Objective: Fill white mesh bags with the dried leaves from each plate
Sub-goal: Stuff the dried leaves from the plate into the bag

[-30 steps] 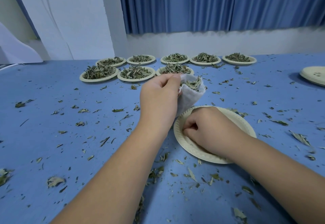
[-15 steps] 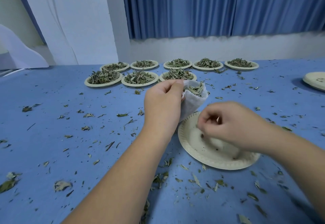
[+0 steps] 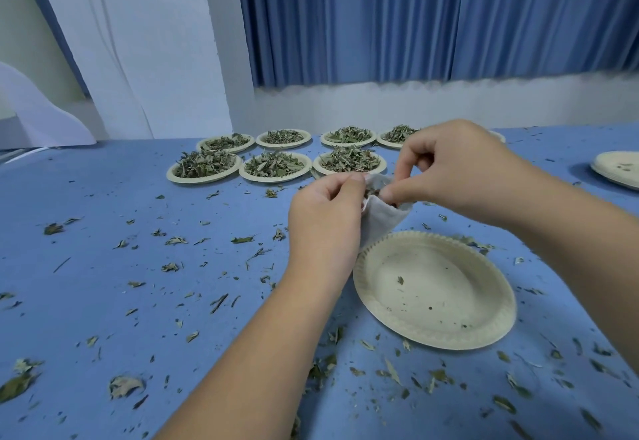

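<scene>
The white mesh bag (image 3: 380, 223) was held just above the far rim of a nearly bare paper plate (image 3: 432, 301) (a few crumbs in it). The left hand (image 3: 325, 218) pinched its near rim; the right hand (image 3: 460, 173) pinched at its mouth. Further leaf-filled plates (image 3: 276, 166) stood near the blue table's (image 3: 138, 266) far edge.

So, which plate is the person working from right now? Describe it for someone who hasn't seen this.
On the blue table, skip the leaf-heaped plates by the back wall and the stack at the right edge. The plate lies nearest the camera, just this side of the white mesh bag. The far plates are heaped; it holds only crumbs.
</scene>
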Demonstrator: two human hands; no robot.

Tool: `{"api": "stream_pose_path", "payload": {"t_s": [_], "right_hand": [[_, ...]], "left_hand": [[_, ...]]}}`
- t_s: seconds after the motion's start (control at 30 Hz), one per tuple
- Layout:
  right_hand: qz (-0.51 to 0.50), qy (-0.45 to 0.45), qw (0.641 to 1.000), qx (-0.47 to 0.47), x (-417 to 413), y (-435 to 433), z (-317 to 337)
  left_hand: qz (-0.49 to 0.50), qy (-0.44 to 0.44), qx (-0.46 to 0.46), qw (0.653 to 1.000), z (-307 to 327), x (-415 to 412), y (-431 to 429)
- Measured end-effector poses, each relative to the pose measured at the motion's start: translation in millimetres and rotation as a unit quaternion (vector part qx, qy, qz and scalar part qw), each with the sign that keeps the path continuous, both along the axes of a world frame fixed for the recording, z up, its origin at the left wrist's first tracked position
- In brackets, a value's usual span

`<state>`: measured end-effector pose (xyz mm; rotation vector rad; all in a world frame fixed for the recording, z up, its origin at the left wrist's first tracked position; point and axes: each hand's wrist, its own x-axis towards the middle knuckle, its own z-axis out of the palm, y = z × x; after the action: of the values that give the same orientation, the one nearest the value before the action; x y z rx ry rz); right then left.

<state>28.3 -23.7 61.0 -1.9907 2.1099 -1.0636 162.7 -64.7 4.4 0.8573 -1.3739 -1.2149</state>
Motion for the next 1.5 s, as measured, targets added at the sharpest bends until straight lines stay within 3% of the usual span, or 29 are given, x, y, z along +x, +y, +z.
{"api": "stream_pose_path", "payload": {"t_s": [0.07,0.13,0.2,0.3,0.43,0.6,0.7,0.83,1.03,1.4,1.5], "right_hand": [[0.001,-0.083,0.997,0.000,-9,1,2],[0.009,-0.165,0.983,0.079,-13,4,1],[0.047,-0.256,0.949,0.179,-12,4,-3],[0.086,-0.351,0.913,0.189,-4,0,-12],[0.024,-0.319,0.937,0.142,7,-10,-19],[-0.057,-0.118,0.986,0.108,20,-18,-23],[-0.007,-0.199,0.974,0.110,16,-13,-20],[0.090,-0.384,0.902,0.174,5,-4,-12],[0.019,-0.326,0.934,0.145,5,-3,-11],[-0.080,-0.238,0.956,0.151,14,-20,-31],[-0.056,-0.271,0.950,0.143,13,-19,-31]], "left_hand": [[-0.002,0.009,0.002,1.000,0,0,-1],[-0.002,0.012,0.003,1.000,0,0,-1],[-0.006,0.008,-0.003,1.000,-1,-1,-1],[-0.029,0.003,-0.010,1.000,0,-2,3],[-0.050,0.001,-0.025,0.998,2,-2,7],[-0.040,-0.034,-0.064,0.997,0,-5,9],[-0.016,-0.014,-0.062,0.998,-1,-2,5],[0.005,0.031,-0.041,0.999,-1,0,1],[0.000,-0.007,-0.077,0.997,-3,-3,4],[-0.044,-0.026,-0.075,0.996,-7,-9,8],[-0.041,-0.023,-0.068,0.997,-6,-6,4]]}}
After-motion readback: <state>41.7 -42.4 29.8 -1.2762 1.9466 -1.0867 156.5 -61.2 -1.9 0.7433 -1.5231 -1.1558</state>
